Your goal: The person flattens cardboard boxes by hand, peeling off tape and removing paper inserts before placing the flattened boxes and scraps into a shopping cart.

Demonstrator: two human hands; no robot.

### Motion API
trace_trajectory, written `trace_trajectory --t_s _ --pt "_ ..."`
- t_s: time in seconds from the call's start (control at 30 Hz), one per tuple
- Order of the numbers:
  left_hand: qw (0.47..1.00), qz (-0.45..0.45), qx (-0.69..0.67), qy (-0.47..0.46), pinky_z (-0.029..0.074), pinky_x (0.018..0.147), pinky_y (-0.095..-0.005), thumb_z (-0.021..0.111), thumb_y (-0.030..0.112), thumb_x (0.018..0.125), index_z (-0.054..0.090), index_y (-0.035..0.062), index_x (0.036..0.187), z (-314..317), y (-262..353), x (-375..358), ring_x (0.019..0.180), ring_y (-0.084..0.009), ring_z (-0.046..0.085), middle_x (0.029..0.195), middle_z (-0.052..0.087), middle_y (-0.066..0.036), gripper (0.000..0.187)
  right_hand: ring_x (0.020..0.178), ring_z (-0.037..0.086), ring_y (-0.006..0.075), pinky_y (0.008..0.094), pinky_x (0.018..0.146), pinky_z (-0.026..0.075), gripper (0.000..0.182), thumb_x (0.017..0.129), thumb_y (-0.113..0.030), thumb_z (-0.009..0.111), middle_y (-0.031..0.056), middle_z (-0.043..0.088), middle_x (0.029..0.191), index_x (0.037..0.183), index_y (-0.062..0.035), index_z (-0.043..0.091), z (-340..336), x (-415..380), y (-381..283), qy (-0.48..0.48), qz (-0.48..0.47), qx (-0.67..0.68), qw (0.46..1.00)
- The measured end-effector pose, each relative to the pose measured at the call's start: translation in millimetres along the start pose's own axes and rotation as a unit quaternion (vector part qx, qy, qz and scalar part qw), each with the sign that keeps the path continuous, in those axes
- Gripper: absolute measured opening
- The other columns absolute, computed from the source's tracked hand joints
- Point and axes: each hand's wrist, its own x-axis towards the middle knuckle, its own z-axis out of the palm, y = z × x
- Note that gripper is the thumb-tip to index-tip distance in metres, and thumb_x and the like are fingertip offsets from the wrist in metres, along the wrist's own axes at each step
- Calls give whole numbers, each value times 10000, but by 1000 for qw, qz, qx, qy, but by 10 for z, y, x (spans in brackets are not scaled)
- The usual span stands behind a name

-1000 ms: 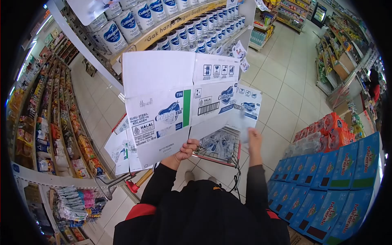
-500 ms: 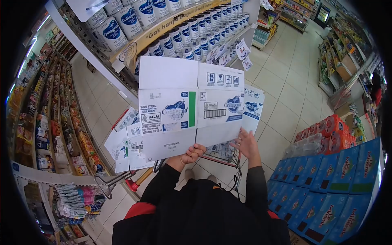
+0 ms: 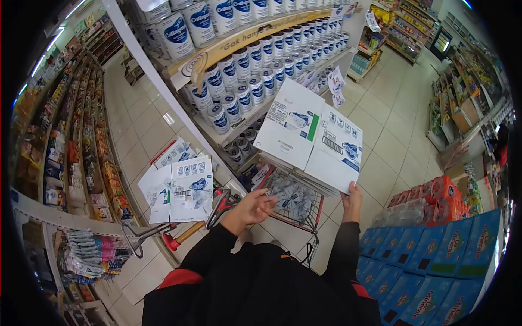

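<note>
Flattened white cartons (image 3: 293,120) with blue print lie in a tilted stack over the far part of a shopping cart (image 3: 296,223). My right hand (image 3: 352,201) grips the stack's lower right corner, fingers partly hidden by it. My left hand (image 3: 256,207) is off the cardboard, its fingers loosely apart and holding nothing, just below the stack's near edge. Crumpled clear plastic (image 3: 293,200) lies inside the cart. More flattened white cartons (image 3: 190,187) lie to the left, beside a wooden-handled tool (image 3: 190,231) with a red end.
Shelves of white and blue cans (image 3: 255,54) stand ahead. Packed snack shelves (image 3: 103,157) line the left. At the right are blue boxes (image 3: 435,247) and red-wrapped bottle packs (image 3: 440,198). A tiled aisle (image 3: 386,130) runs beyond the cart.
The carton in front of me has moved right and away and now lies tilted on the stack. My left hand has let go of it; my right hand now grips the stack's corner.
</note>
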Motion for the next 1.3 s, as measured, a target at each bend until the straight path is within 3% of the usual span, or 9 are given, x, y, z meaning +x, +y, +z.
trace_trajectory --t_s 0.3,0.47,0.53,0.67,0.97,1.1,1.2,1.27,1.3 --pt "959 242 115 -91 274 289 -123 427 230 763 189 39 1231 294 -234 -1655 429 -61 325 663 420 -55 559 819 512 276 439 688 446 242 791 -113 455 143 473 940 994 13 414 -368 60 -80 88 -47 -59 993" --pt "899 430 -32 -76 351 340 -143 392 161 760 317 25 1160 -343 -15 -2127 484 -108 418 761 482 -100 429 828 515 282 445 683 445 240 775 -111 472 137 476 934 970 21 425 -224 170 15 97 -74 -60 991" --pt "804 529 -183 200 388 392 -145 403 108 726 417 -21 963 -957 104 -2068 518 -115 444 724 469 -85 271 824 516 278 443 680 445 225 769 -110 474 130 475 937 951 13 429 -89 292 108 107 -85 -71 988" --pt "734 451 -284 421 426 456 -177 441 105 680 378 -10 805 -1784 36 -1795 537 -133 448 751 424 -91 181 802 522 271 434 652 451 221 758 -105 472 135 489 904 938 17 436 204 336 250 122 -87 -96 984" --pt "799 432 -192 372 435 534 -211 502 175 681 365 48 792 -2207 61 -1495 639 -170 433 787 363 -101 218 781 531 278 438 626 458 230 759 -113 462 143 503 886 928 42 444 48 482 430 127 -107 -192 967" --pt "777 380 -213 453 431 556 -240 556 173 660 383 90 821 -1969 192 -1397 659 -175 420 790 355 -90 251 776 532 255 387 630 463 246 759 -119 467 132 505 884 940 46 447 40 494 518 126 -116 -194 966" --pt "798 373 -198 430 418 555 -238 582 169 650 398 107 858 -2267 251 -1286 666 -161 405 797 356 -76 285 770 534 252 340 656 451 260 754 -130 476 153 508 899 958 30 459 -63 549 608 153 -143 -281 937" --pt "813 375 -181 407 415 562 -237 588 178 651 408 104 865 -2310 265 -1278 665 -159 401 807 362 -77 289 792 527 280 334 703 421 302 730 -170 505 196 510 913 958 26 474 -5 460 588 245 -172 -495 816" --pt "802 373 -187 428 405 556 -234 592 203 656 423 110 859 -2329 287 -1261 676 -151 403 818 387 -61 280 792 527 280 334 703 421 302 730 -170 505 196 510 913 958 26 474 8 406 561 242 -172 -498 815"
